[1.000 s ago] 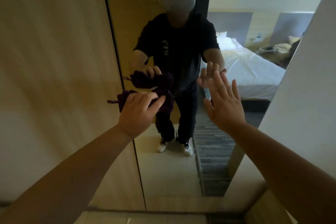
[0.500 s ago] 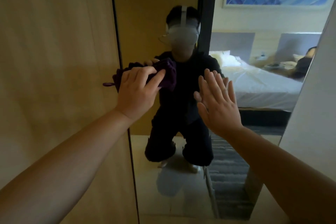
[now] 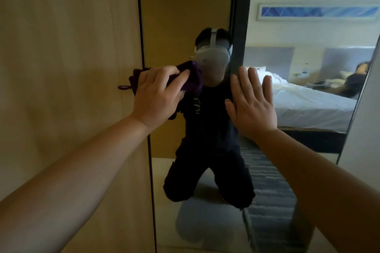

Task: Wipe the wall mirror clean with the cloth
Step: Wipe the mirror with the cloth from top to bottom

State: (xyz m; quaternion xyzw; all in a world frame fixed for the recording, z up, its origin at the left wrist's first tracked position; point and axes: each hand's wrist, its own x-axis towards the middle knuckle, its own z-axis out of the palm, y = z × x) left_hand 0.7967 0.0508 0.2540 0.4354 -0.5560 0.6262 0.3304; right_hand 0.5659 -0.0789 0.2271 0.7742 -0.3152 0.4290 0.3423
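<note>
The tall wall mirror [image 3: 185,16] fills the middle and right of the view, its dark left edge running down beside a wooden panel. My left hand [image 3: 158,96] grips a bunched dark purple cloth [image 3: 191,77] and presses it on the glass near the mirror's left edge; a small loop hangs off the cloth's left end. My right hand [image 3: 253,102] lies flat on the glass, fingers straight and spread, just right of the cloth. The mirror shows a kneeling person in dark clothes wearing a headset.
A light wooden wall panel [image 3: 67,68] stands left of the mirror. A pale wall edge [image 3: 366,129] borders the mirror on the right. Reflected in the glass are a white bed [image 3: 308,100], a grey striped rug [image 3: 267,191] and a blue picture [image 3: 316,11].
The view has dropped as I went from standing to kneeling. My left hand has carried the cloth up and rightward across the glass. My right hand has stayed flat on the mirror.
</note>
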